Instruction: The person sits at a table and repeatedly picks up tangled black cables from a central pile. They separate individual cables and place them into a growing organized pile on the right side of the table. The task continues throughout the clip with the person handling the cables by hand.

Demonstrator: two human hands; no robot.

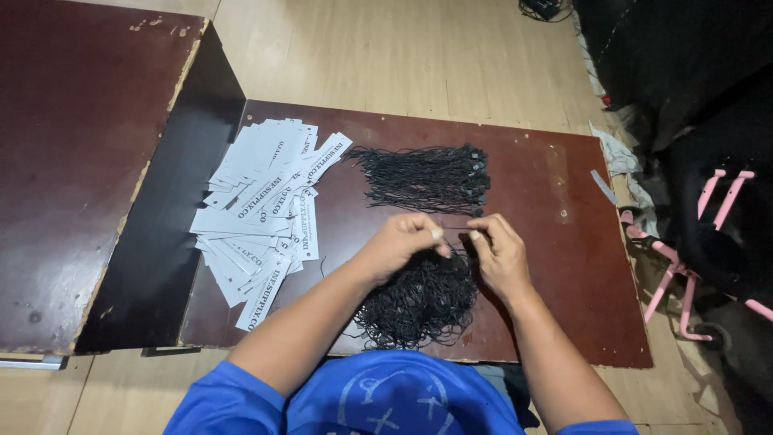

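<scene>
Both hands are up over the brown board (531, 266), close together at its middle. The left hand (403, 240) has thumb and forefinger pinched tight, and the right hand (501, 251) is pinched too, fingertips facing the left; between them sits something thin, probably one black string, too small to tell for sure. Right under the hands lies a loose heap of black strings (419, 302), touching the near edge of the board. Beyond the hands, a tidier bundle of strings (427, 177). Off to the left, a fanned stack of white paper tags (262, 213). A pink frame (684, 274) stands at the right
</scene>
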